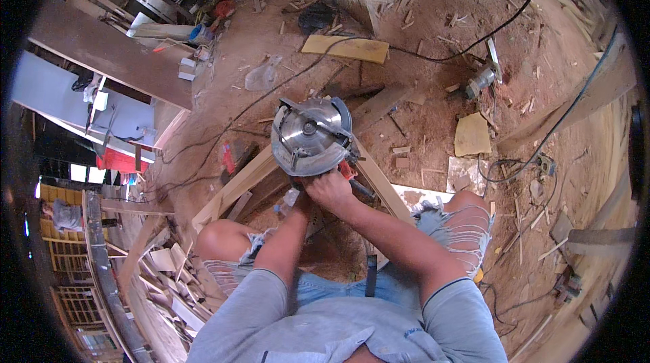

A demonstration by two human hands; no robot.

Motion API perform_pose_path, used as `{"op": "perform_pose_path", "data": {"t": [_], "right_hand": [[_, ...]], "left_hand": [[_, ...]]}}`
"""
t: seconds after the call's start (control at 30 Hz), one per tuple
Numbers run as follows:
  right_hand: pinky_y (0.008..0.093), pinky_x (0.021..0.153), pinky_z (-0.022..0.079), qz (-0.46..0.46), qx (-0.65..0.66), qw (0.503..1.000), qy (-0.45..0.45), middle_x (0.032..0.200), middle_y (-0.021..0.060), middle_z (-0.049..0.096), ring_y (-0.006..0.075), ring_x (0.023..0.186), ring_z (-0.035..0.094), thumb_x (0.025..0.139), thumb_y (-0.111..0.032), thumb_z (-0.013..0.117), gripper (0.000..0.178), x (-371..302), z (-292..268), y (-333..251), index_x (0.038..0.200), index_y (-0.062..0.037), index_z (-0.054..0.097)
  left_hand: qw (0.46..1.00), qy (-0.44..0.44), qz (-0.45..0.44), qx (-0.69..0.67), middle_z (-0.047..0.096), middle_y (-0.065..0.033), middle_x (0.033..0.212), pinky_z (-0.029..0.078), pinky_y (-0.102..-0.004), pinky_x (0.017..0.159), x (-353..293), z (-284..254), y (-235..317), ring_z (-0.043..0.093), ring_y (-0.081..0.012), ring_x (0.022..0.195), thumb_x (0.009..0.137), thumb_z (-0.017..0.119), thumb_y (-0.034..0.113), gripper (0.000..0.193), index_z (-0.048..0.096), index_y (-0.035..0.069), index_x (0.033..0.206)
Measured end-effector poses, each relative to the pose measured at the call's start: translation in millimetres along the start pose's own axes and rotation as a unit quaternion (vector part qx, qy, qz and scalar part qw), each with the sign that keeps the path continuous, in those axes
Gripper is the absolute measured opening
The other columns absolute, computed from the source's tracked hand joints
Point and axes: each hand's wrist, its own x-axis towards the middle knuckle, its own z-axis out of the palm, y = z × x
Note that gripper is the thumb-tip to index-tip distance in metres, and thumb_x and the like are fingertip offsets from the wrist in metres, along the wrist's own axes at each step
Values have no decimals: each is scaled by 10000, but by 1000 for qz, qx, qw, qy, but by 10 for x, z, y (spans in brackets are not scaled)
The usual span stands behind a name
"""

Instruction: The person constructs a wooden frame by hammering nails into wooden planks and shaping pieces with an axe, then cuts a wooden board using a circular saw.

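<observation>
A circular saw [308,134] is tilted up in front of my knees, its round steel blade and grey guard facing up toward me. My right hand [330,190] is closed at the saw's near edge, beside its orange-red part [347,170]. My left hand [305,195] sits against my right one, under the saw's near side; its fingers are hidden. Two pale wooden boards slant away below the saw, a left board [233,190] and a right board [382,184], their far ends partly behind it.
A black cable [271,82] winds over the dirt floor among wood scraps. Ahead lies a yellowish board [345,48]. To the right are a grey power tool [481,82] and a wood block [472,134]. Offcuts [172,275] pile at left, where another person [64,215] shows far off.
</observation>
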Motion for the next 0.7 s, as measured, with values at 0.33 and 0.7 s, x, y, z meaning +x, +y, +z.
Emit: {"op": "perform_pose_path", "data": {"t": [0.33,0.7], "right_hand": [[456,1006,552,-64,-54,996,31,1250,107,762,278,1170,724,947,-190,603,360,-30,106,149,1273,-126,743],[539,1293,282,19,-17,986,-165,1620,135,525,376,1547,403,1006,-310,575,470,252,203,11,1436,-153,683]], "left_hand": [[999,-27,11,29,725,-169,1278,533,-410,989,-30,-72,-63,679,-275,1169,915,767,263,512,655,8,1344],[965,1,19,261,678,-278,1394,487,-429,1128,938,-1506,987,657,-256,1318,922,799,368,596,664,90,1432]]}}
